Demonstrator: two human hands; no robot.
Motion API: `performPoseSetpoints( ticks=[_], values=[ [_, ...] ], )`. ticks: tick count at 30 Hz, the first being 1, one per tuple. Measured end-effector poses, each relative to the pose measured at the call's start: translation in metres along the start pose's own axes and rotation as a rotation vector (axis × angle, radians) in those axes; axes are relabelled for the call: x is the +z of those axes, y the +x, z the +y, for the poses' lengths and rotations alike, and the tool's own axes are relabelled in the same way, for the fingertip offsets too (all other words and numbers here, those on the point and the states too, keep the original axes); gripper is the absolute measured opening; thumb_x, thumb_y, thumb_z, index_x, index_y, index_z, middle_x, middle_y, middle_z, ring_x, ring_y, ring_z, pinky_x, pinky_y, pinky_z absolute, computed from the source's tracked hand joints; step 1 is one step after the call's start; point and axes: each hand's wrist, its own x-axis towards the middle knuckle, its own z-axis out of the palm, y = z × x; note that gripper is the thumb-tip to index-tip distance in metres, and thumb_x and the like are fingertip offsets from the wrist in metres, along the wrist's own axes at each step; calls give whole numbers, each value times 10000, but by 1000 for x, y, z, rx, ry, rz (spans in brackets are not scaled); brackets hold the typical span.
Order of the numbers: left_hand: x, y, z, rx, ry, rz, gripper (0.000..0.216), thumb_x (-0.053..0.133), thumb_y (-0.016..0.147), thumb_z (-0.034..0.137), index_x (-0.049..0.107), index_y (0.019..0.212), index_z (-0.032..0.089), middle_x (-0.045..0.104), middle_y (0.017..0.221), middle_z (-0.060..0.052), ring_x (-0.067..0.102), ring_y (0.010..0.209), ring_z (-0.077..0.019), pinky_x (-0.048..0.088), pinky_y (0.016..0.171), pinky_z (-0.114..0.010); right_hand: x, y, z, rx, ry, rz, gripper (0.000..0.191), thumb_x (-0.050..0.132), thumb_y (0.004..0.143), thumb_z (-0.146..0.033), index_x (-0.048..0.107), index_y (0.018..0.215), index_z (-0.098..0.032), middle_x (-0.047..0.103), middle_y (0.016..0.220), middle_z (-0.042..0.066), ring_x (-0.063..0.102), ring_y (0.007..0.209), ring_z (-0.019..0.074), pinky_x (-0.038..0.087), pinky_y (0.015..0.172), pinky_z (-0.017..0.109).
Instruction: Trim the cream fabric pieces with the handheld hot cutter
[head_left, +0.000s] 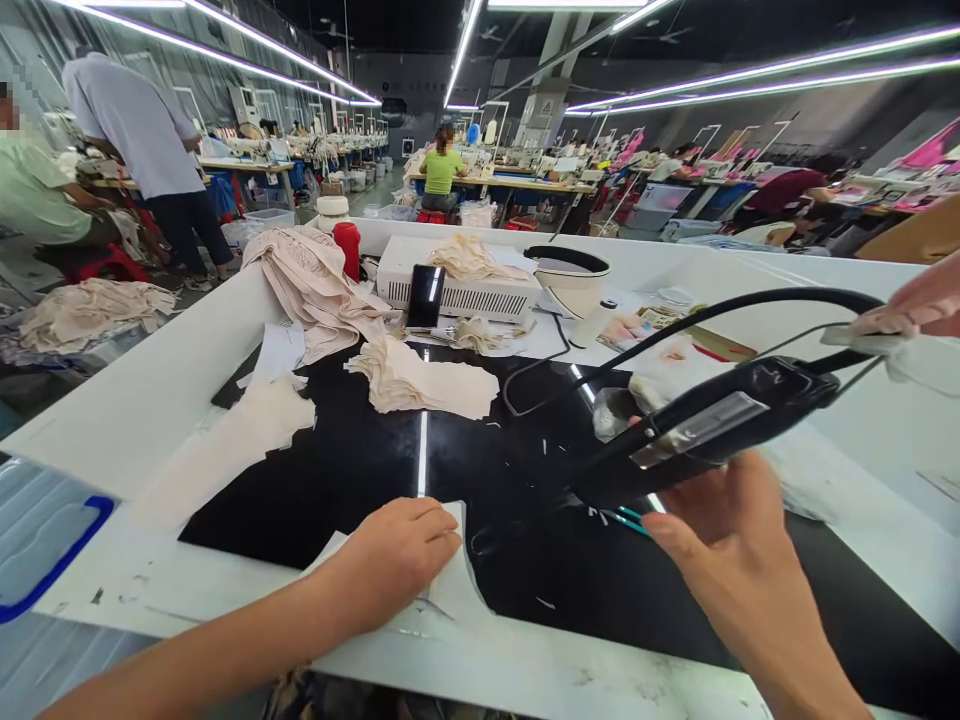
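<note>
My left hand (409, 550) presses down on a pale flat piece (459, 575) at the near edge of the black mat (375, 470). Its fingers are together and bent over the piece; whether it is cloth or paper I cannot tell. My right hand (739, 540) is around a black corded hand tool (697, 430) with a metallic label plate. The thumb shows below the tool, and the other fingers are mostly hidden behind it. The tool tilts down to the left over the mat, its tip dark against it. A teal-handled thing (631, 520) lies beneath it.
A stack of cream cloth pieces (427, 380) lies ahead, more cloth (247, 440) left. Behind stand a phone (425, 297), a white vented box (457, 285) and a round container (568, 280). Another hand (926, 300) is by the tool's cable at right. Co-workers are beyond the white panel.
</note>
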Motion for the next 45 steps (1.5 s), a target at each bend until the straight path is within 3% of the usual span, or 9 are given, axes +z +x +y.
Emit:
performPoseSetpoints(
  ticks=[2,5,9,16,20,36,45],
  values=[
    [0,2,-2,-8,-6,-7,190,485,992,19,607,983,163,672,1034,-73,649,1004,-200,565,898,-336,14,7,-8,-26,120,-43,611,884,693,-577,635,1177,-301,722,1226,110,737,1057,284,611,899,416],
    [1,4,-3,-7,-30,-21,200,480,980,-2,597,967,160,666,1013,-67,643,975,-196,564,887,-331,34,9,-15,-61,269,4,481,848,797,-443,630,1196,-286,739,1016,46,735,786,213,613,774,397],
    [7,7,-2,30,-40,-15,217,473,966,-25,583,972,162,658,1004,-65,639,958,-192,560,876,-325,58,4,-24,-86,361,18,485,837,815,-343,614,1242,-292,684,885,-20,658,691,160,576,674,341],
    [18,6,1,66,44,11,249,454,958,-43,584,1040,153,682,1088,-97,662,1024,-208,569,890,-337,96,-8,-28,-64,516,26,452,800,822,-403,557,1190,-305,617,813,-45,628,608,157,545,501,306],
    [22,3,5,56,75,34,250,446,971,-38,602,1041,145,692,1123,-104,670,1047,-208,573,893,-326,111,-5,-23,-49,567,25,427,780,828,-428,540,1157,-299,613,794,-60,620,577,143,542,497,297],
    [18,5,11,35,43,172,223,441,1006,-2,644,1074,62,719,1042,-114,699,998,-215,597,855,-296,115,-6,-27,-6,731,-45,428,851,784,-422,634,1136,-307,627,772,-46,581,581,143,526,464,266],
    [14,4,13,1,121,301,303,389,1026,1,685,1045,66,739,1058,-100,712,964,-196,608,840,-280,121,-11,-24,-34,760,-6,406,858,773,-376,671,1121,-282,654,780,-37,600,579,135,554,471,259]
  ],
)
